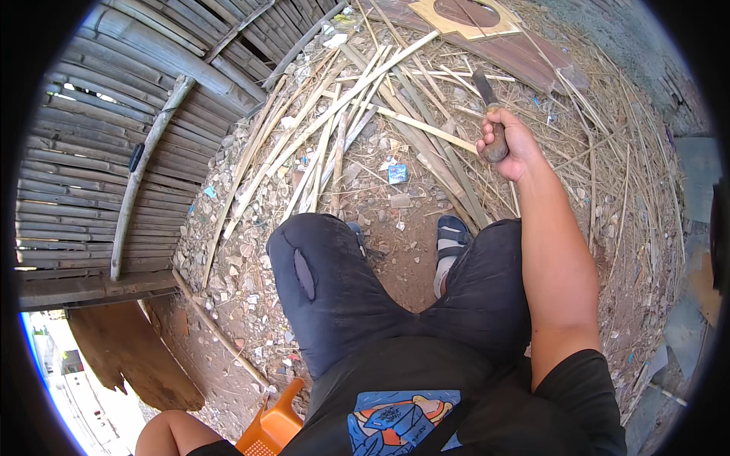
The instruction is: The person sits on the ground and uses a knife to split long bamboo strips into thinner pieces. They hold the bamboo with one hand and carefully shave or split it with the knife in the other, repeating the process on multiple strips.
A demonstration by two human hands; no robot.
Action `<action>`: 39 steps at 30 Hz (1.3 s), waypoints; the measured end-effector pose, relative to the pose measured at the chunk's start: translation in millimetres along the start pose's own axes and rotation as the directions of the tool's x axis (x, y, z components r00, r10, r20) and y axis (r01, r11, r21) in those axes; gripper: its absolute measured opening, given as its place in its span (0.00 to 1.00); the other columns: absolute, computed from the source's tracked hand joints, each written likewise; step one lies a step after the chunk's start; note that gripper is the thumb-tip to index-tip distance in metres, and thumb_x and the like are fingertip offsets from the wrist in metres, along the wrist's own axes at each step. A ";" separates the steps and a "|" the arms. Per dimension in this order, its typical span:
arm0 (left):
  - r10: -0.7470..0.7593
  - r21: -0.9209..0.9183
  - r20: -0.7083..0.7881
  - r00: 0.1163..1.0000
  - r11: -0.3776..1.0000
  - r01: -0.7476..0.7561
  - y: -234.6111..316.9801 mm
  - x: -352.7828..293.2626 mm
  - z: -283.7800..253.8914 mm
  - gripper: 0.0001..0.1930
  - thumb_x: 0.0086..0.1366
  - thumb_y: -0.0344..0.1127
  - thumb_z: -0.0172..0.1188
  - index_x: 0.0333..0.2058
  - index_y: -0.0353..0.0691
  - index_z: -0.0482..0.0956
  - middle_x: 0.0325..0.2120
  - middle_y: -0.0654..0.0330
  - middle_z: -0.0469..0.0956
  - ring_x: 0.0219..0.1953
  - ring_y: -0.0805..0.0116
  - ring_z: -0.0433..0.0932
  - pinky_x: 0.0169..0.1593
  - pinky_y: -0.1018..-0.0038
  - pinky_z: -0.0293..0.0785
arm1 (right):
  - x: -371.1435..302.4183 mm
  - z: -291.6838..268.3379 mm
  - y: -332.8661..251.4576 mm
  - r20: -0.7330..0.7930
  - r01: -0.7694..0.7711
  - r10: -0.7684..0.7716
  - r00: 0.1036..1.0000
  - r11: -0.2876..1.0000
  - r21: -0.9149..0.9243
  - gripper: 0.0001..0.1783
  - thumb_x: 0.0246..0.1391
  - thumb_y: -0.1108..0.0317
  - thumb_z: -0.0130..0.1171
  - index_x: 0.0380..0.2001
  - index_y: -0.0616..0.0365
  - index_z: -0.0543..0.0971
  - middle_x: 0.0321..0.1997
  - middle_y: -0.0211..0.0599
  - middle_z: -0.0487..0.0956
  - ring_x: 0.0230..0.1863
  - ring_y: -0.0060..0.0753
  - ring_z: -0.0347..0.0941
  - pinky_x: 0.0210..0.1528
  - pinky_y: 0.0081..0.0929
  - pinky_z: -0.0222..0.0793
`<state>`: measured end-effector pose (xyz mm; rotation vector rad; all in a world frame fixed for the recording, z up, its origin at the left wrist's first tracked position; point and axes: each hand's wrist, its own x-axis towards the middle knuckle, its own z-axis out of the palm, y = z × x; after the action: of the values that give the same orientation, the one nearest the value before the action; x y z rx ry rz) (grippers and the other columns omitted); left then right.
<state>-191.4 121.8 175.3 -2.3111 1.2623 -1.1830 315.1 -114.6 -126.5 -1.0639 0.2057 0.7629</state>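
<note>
My right hand (511, 143) is wrapped round the thick brown handle of a knife (496, 144). Its dark blade (484, 88) points away from me, above the litter-strewn ground. Close to the left of that hand ends one of the split bamboo strips (426, 127); I cannot tell whether they touch. More long, pale bamboo strips (334, 114) lie crossed in a loose pile in front of my knees. Of my left arm only the bent elbow shows at the lower left edge, and the left hand is out of sight.
A slatted bamboo wall (84, 167) with a pole rises at the left. A wooden board with a round opening (525, 57) lies at the far right. An orange plastic chair (274, 422) is at my lower left. Stones, shavings and a small blue packet (397, 174) litter the ground.
</note>
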 end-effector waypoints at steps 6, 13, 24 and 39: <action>-0.107 0.192 -0.040 0.993 0.975 0.113 19.8 -26.3 -24.8 0.20 0.72 0.53 0.41 0.31 0.43 0.72 0.19 0.66 0.65 0.22 0.70 0.66 0.29 0.70 0.58 | -3.0 6.3 10.1 0.018 -0.064 0.064 0.998 0.997 -0.032 0.04 0.61 0.68 0.52 0.32 0.52 0.68 0.21 0.25 0.69 0.19 0.20 0.64 0.28 0.27 0.70; -0.469 0.303 -0.423 0.776 0.733 0.608 88.6 -72.5 -21.7 0.25 0.74 0.58 0.37 0.30 0.43 0.70 0.18 0.66 0.60 0.20 0.69 0.61 0.29 0.69 0.55 | 1.5 16.7 19.6 -0.013 -0.062 0.061 0.998 0.997 -0.052 0.04 0.60 0.66 0.54 0.33 0.50 0.70 0.22 0.24 0.69 0.19 0.19 0.64 0.27 0.26 0.70; -0.901 -0.612 0.241 0.362 0.149 0.777 92.4 -42.7 203.1 0.17 0.70 0.45 0.57 0.25 0.41 0.78 0.21 0.63 0.77 0.24 0.65 0.80 0.28 0.70 0.73 | 3.3 26.5 10.6 0.054 -0.077 0.086 0.995 0.987 -0.143 0.04 0.60 0.65 0.53 0.32 0.51 0.71 0.22 0.24 0.70 0.19 0.19 0.64 0.27 0.25 0.70; -0.557 -0.702 0.712 0.428 -0.556 0.445 76.8 -42.3 223.1 0.17 0.53 0.29 0.75 0.42 0.36 0.82 0.37 0.56 0.81 0.38 0.60 0.82 0.42 0.70 0.77 | 31.3 79.8 29.5 0.162 -0.070 0.107 0.981 0.973 -0.219 0.09 0.61 0.63 0.55 0.39 0.57 0.72 0.23 0.23 0.70 0.19 0.16 0.64 0.28 0.24 0.68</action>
<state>-80.2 76.2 -32.0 -4.7576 0.4964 0.1017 302.8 -24.8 -123.7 -1.1893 0.0230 0.9702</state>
